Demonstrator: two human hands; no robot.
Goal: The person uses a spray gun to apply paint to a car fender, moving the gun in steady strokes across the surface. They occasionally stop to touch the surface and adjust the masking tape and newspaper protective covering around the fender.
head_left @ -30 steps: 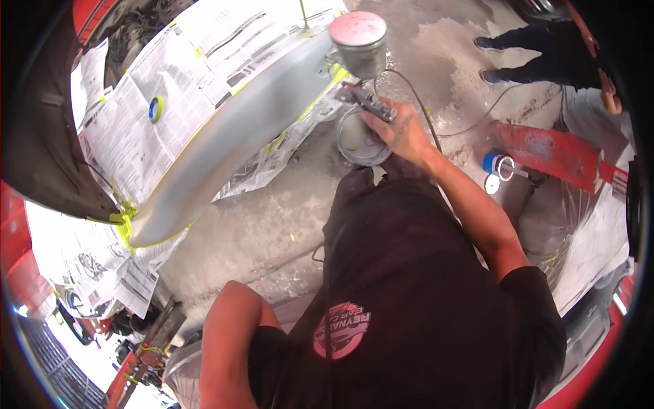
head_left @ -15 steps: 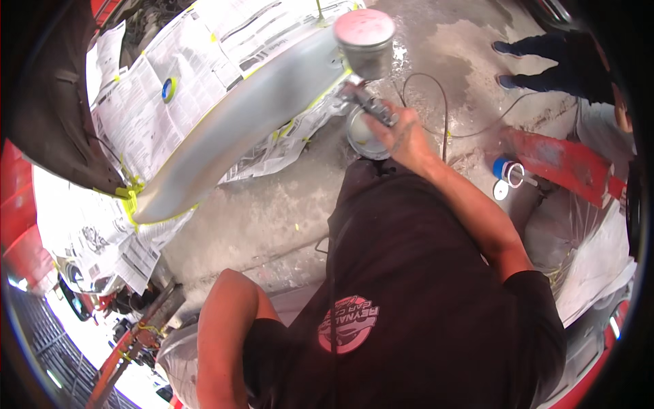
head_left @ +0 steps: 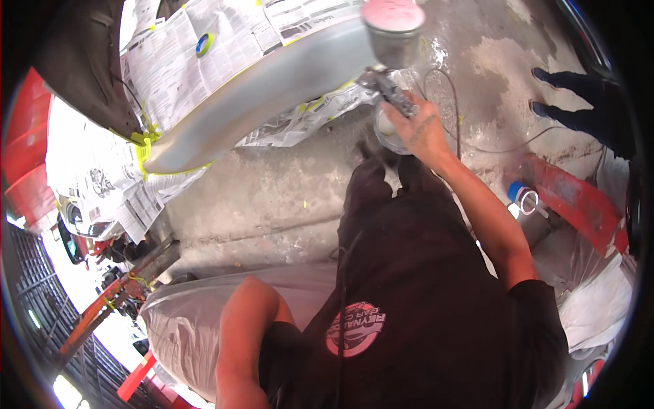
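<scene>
My right hand is closed round the grip of a spray gun with a metal, pink-topped cup above it. The gun is by the right end of a long, curved grey car body panel, its front pointing left toward the panel. Whether it touches cannot be told. Newspaper and yellow-green masking tape border the panel. A round, pale container shows partly behind my right hand. At the lower left, my left arm is bent and runs off the bottom edge, the hand out of sight.
A tape roll lies on the newspaper. A dark hose curves over the concrete floor. On the right are a blue-and-white can, a red panel and another person's legs. Plastic sheeting covers something at lower left.
The whole view has shifted, so the panel's left end sits higher and further right, and more of my legs shows. The right hand keeps its hold on the spray gun near the panel's right end.
</scene>
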